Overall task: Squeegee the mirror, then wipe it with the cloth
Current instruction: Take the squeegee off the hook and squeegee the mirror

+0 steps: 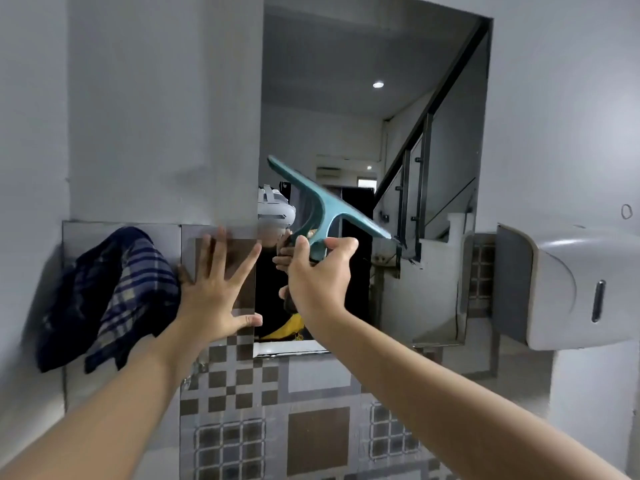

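Gripping the teal squeegee [322, 206] by its handle against the mirror [374, 133], right hand [317, 275] up, left hand [214, 289] spread open flat, checked cloth [110, 299] hanging far left.

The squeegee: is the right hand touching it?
Touching. The head view shows the right hand wrapped around the handle of the teal squeegee, fingers and thumb closed on it with no gap.
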